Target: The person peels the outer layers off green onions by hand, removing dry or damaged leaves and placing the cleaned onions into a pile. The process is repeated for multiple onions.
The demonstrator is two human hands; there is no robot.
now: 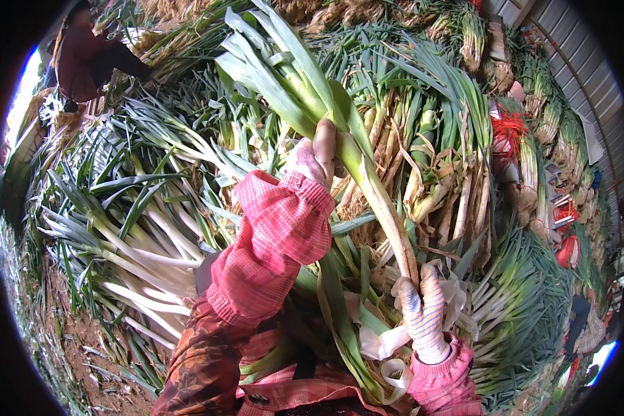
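A thick green onion stalk (375, 200) slants across the middle, its broad leaves at the upper left and its dry, brownish lower end toward me. My left hand (317, 156), in a light glove with a dark fingertip, is closed around it below the leaves. Lower down, my right hand (424, 312), in a striped glove, grips the lower end of the same stalk. The root end is hidden by the fingers. Below it, loose leaves and pale peeled skins (387, 340) lie over my lap. Behind the stalk stand unpeeled onions (447, 156) with dry outer skins.
Clean white-stemmed onions (140, 265) lie to the left, near bare soil (96, 333). Another onion pile (525, 307) lies at the right. Red twine (508, 130) and tied bundles (530, 161) line a corrugated metal wall (577, 52). Another person (80, 60) sits at the upper left.
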